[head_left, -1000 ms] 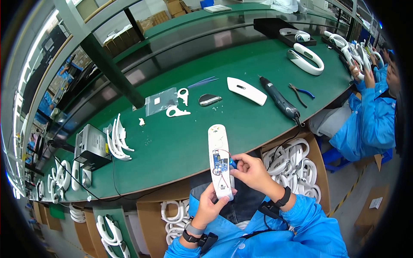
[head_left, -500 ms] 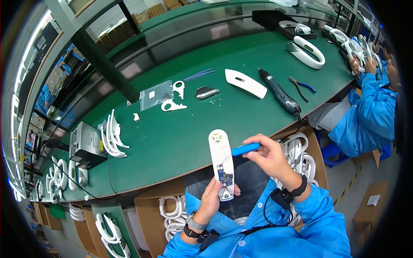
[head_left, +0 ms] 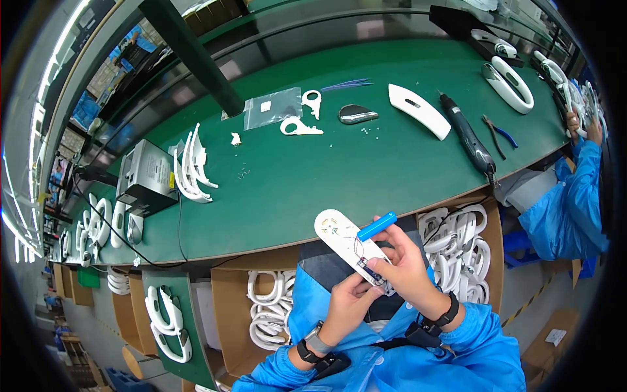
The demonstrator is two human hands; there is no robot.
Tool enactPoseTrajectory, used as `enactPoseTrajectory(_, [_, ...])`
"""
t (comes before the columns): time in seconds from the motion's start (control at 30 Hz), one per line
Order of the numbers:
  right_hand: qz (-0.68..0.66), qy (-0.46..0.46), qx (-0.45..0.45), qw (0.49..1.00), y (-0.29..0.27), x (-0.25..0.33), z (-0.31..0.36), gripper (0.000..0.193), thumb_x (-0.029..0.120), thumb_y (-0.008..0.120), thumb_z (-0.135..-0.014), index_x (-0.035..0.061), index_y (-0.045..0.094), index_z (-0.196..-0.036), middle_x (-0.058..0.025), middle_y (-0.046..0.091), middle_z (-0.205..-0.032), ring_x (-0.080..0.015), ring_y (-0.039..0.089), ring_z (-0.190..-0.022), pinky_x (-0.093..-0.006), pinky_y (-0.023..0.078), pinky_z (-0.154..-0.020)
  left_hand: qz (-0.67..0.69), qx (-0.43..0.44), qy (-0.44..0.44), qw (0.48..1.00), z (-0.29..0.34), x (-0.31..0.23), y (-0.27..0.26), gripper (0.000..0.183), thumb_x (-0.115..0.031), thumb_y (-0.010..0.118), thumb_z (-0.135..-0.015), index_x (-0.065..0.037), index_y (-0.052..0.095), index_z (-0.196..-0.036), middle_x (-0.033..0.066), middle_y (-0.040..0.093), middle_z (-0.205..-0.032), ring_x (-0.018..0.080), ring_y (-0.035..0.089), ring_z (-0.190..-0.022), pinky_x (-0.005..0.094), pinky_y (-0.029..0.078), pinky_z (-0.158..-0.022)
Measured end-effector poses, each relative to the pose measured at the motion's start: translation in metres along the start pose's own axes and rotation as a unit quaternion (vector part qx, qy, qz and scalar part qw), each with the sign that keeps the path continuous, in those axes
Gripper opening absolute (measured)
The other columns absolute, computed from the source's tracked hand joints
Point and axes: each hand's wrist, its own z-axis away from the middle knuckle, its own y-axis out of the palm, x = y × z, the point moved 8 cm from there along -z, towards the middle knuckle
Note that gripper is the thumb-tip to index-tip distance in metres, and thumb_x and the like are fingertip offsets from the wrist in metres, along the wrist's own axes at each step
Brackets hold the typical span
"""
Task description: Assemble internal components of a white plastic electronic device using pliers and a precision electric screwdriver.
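Over my lap, a long white plastic housing (head_left: pixel 344 239) lies tilted, its rounded end toward the upper left. Thin wires run from it to a blue cylindrical battery (head_left: pixel 377 227). My left hand (head_left: pixel 348 306) is closed on the housing's lower end. The battery sits against the fingers of my right hand (head_left: pixel 406 268), whose thumb presses near the small blue circuit board (head_left: pixel 371 273). My fingers partly cover the board.
On the green bench (head_left: pixel 294 189) lie a curved white cover (head_left: pixel 418 111), a black electric screwdriver (head_left: pixel 469 138), pliers (head_left: pixel 499 136), tweezers (head_left: pixel 346 84) and a plastic bag (head_left: pixel 272 109). Cartons of white parts (head_left: pixel 268 310) stand below. A co-worker (head_left: pixel 568 202) sits at right.
The housing has tilted, its top swinging left. My right hand has come down onto the housing, its thumb now near the board and the battery angled up. The view has shifted left.
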Motion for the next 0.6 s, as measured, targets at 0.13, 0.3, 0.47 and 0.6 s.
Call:
enactPoseTrajectory(0.13, [0.016,0.020,0.028,0.999,-0.002,-0.010,-0.008,0.074,-0.005,0.068,-0.084,-0.0026,0.031,-0.148,-0.0128,0.057,-0.120,-0.0191,0.066,-0.105,-0.0270,0.056,-0.082,-0.389,0.010,0.035,0.921,-0.002,-0.064,-0.015,0.013,-0.003,0.071,-0.085,0.001,0.072,-0.097,0.0100,0.073,-0.086,0.0148,0.070,-0.079,0.0268,0.056,-0.070])
enactPoseTrajectory(0.3, [0.102,0.004,0.050,0.994,0.002,-0.004,-0.002,0.090,-0.002,0.067,-0.083,0.0016,0.014,-0.156,-0.0167,0.060,-0.121,-0.0200,0.065,-0.107,-0.0287,0.055,-0.084,-0.524,-0.130,0.279,0.794,-0.002,-0.158,-0.024,0.017,-0.005,0.077,-0.075,-0.006,0.074,-0.091,0.0082,0.068,-0.084,0.0177,0.067,-0.072,0.0292,0.051,-0.059])
enactPoseTrajectory(0.47, [0.115,-0.008,0.062,0.991,0.007,-0.009,-0.001,0.089,-0.002,0.066,-0.084,-0.0002,0.013,-0.155,-0.0169,0.061,-0.121,-0.0220,0.064,-0.110,-0.0315,0.052,-0.090,-0.722,-0.021,0.290,0.628,-0.019,-0.159,0.014,0.025,-0.011,0.081,-0.068,-0.012,0.074,-0.092,0.0164,0.056,-0.124,0.0359,0.052,-0.119,0.0441,0.049,-0.091])
enactPoseTrajectory(0.6, [0.135,-0.041,0.078,0.987,0.006,-0.010,-0.003,0.090,-0.002,0.065,-0.085,-0.0011,0.009,-0.156,-0.0181,0.060,-0.125,-0.0246,0.063,-0.112,-0.0353,0.047,-0.097,-0.711,0.043,0.256,0.654,-0.030,-0.152,0.011,0.021,-0.010,0.079,-0.070,-0.013,0.074,-0.090,0.0187,0.049,-0.138,0.0434,0.039,-0.135,0.0486,0.041,-0.105])
